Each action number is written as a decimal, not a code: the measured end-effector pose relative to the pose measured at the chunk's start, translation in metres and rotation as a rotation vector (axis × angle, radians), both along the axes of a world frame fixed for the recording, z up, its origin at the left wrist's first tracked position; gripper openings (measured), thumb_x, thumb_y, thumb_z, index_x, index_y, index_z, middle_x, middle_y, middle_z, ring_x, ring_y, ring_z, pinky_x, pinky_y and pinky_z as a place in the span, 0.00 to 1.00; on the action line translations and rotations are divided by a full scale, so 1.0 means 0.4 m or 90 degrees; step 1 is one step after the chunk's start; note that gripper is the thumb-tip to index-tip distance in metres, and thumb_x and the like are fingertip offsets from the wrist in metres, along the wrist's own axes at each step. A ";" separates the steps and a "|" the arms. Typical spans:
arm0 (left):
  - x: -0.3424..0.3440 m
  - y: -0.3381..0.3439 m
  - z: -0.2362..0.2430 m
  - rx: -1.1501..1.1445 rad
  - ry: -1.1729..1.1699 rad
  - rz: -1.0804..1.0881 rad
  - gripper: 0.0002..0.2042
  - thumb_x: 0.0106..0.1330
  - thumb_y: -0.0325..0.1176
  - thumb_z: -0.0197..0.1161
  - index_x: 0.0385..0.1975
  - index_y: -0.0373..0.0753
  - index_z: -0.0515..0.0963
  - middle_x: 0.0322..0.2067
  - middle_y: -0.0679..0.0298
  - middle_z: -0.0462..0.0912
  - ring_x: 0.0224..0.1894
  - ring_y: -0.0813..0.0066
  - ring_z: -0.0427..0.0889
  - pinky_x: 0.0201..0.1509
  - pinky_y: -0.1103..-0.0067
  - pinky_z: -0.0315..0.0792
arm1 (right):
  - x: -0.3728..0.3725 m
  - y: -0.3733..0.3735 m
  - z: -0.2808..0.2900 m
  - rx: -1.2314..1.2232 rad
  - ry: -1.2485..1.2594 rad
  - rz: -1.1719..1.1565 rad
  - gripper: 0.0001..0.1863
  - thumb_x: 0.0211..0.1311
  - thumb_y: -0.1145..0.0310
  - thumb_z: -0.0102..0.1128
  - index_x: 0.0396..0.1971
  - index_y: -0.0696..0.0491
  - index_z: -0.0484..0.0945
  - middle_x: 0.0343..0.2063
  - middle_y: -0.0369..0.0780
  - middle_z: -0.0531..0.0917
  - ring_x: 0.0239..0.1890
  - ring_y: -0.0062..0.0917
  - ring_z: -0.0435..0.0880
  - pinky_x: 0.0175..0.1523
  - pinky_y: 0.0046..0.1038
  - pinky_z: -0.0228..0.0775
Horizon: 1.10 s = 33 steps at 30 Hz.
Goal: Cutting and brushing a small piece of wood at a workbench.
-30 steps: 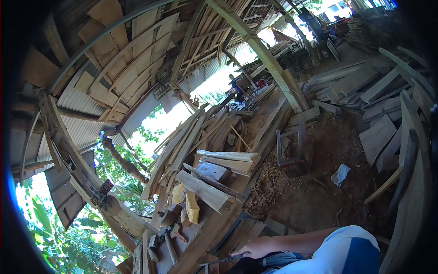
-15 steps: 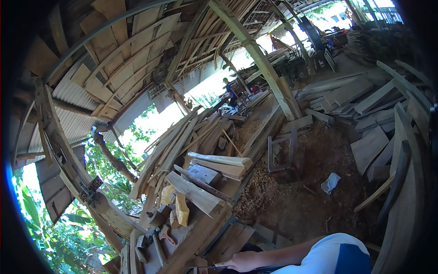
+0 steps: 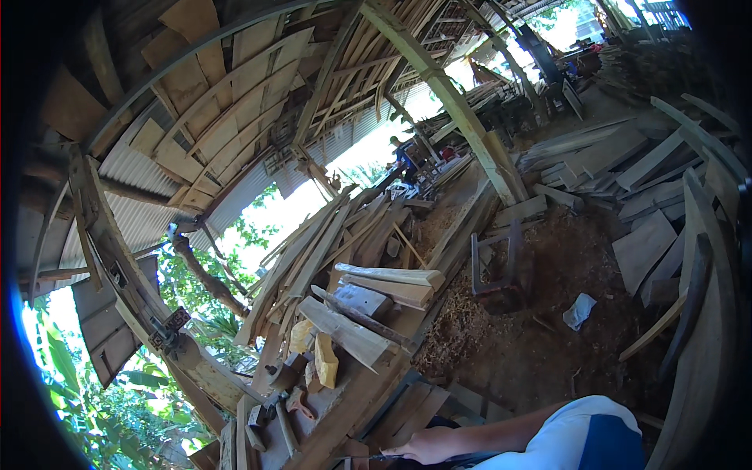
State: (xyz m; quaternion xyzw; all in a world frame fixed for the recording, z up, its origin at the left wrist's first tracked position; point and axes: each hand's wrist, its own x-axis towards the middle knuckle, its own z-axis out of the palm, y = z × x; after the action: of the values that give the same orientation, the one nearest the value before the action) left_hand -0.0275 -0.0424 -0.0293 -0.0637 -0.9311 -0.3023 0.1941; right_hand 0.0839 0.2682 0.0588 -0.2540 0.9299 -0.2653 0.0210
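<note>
My right hand (image 3: 429,445) is at the bottom edge, its bare forearm reaching in from a white and blue sleeve at the lower right. The fingers look closed around a thin dark strip (image 3: 366,457) that sticks out to the left; its kind is too small and cut off to make out. My left hand is out of the picture. Beside the right hand, on the wooden bench (image 3: 333,419), lie a hammer (image 3: 286,427), a red-brown handle-like piece (image 3: 299,402) and a yellow block (image 3: 326,360).
Cut planks (image 3: 345,333) rest across the bench, with a long pile of boards (image 3: 329,247) behind. An upturned stool-like wooden frame (image 3: 497,274) stands among shavings on the dirt floor. A post (image 3: 450,98) rises beyond. Boards lean at the right; another person (image 3: 405,157) sits far back.
The whole view has shifted slightly, so the scene sits a little further right and lower. My right hand shows nearly the same pose by the bench.
</note>
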 end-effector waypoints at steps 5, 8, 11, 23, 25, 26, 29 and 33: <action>0.006 -0.005 0.005 0.002 0.010 0.011 0.23 0.53 0.47 0.76 0.29 0.28 0.81 0.25 0.43 0.84 0.30 0.45 0.86 0.35 0.61 0.78 | 0.066 0.071 0.054 -0.005 -0.010 0.007 0.29 0.77 0.62 0.44 0.76 0.33 0.58 0.25 0.50 0.83 0.24 0.42 0.84 0.33 0.44 0.77; 0.007 -0.003 0.005 0.006 0.015 0.020 0.23 0.53 0.47 0.76 0.29 0.28 0.81 0.25 0.43 0.84 0.30 0.45 0.86 0.35 0.61 0.78 | 0.089 0.087 0.060 0.004 -0.016 -0.005 0.29 0.77 0.62 0.44 0.76 0.33 0.58 0.24 0.50 0.82 0.23 0.41 0.84 0.33 0.44 0.76; 0.006 0.002 0.003 0.015 0.032 0.026 0.23 0.53 0.47 0.76 0.29 0.28 0.81 0.25 0.44 0.84 0.30 0.46 0.86 0.35 0.61 0.78 | 0.060 0.055 0.033 0.003 0.004 0.006 0.29 0.77 0.63 0.43 0.75 0.33 0.59 0.24 0.51 0.82 0.23 0.41 0.84 0.33 0.44 0.76; 0.005 0.016 -0.012 -0.056 0.001 0.057 0.25 0.52 0.51 0.76 0.32 0.31 0.82 0.28 0.38 0.83 0.35 0.35 0.84 0.36 0.56 0.77 | 0.069 0.111 0.042 -0.054 -0.052 0.014 0.29 0.80 0.57 0.42 0.76 0.26 0.53 0.20 0.51 0.80 0.20 0.37 0.82 0.33 0.43 0.74; 0.010 0.023 -0.009 -0.045 -0.003 0.051 0.24 0.52 0.51 0.75 0.32 0.31 0.82 0.29 0.38 0.83 0.36 0.35 0.84 0.36 0.55 0.77 | 0.093 0.110 0.065 -0.008 -0.081 0.012 0.29 0.80 0.57 0.41 0.76 0.25 0.52 0.21 0.53 0.80 0.21 0.41 0.82 0.36 0.45 0.74; 0.011 0.024 -0.004 -0.044 -0.005 0.048 0.24 0.53 0.51 0.75 0.32 0.31 0.82 0.29 0.38 0.83 0.36 0.35 0.84 0.36 0.55 0.77 | 0.098 0.102 0.074 -0.010 -0.083 0.000 0.29 0.80 0.57 0.41 0.76 0.25 0.52 0.21 0.53 0.80 0.21 0.41 0.82 0.36 0.45 0.74; 0.017 0.031 0.012 -0.047 -0.010 0.050 0.24 0.53 0.50 0.75 0.32 0.31 0.82 0.29 0.38 0.83 0.36 0.35 0.83 0.37 0.55 0.77 | 0.079 0.032 0.093 -0.151 -0.010 -0.023 0.25 0.73 0.59 0.49 0.69 0.36 0.70 0.50 0.52 0.83 0.48 0.49 0.85 0.52 0.46 0.76; 0.022 0.035 0.032 -0.055 -0.014 0.056 0.24 0.53 0.50 0.75 0.32 0.31 0.82 0.29 0.38 0.83 0.36 0.35 0.83 0.37 0.55 0.77 | 0.045 -0.007 0.104 -0.107 -0.031 -0.050 0.25 0.74 0.58 0.48 0.70 0.36 0.69 0.51 0.52 0.83 0.47 0.49 0.85 0.52 0.47 0.77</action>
State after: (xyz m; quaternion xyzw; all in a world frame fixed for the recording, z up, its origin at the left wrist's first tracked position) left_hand -0.0188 -0.0286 -0.0165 -0.0275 -0.9473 -0.2535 0.1941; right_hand 0.1018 0.2653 0.1003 -0.2115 0.9127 -0.3494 0.0115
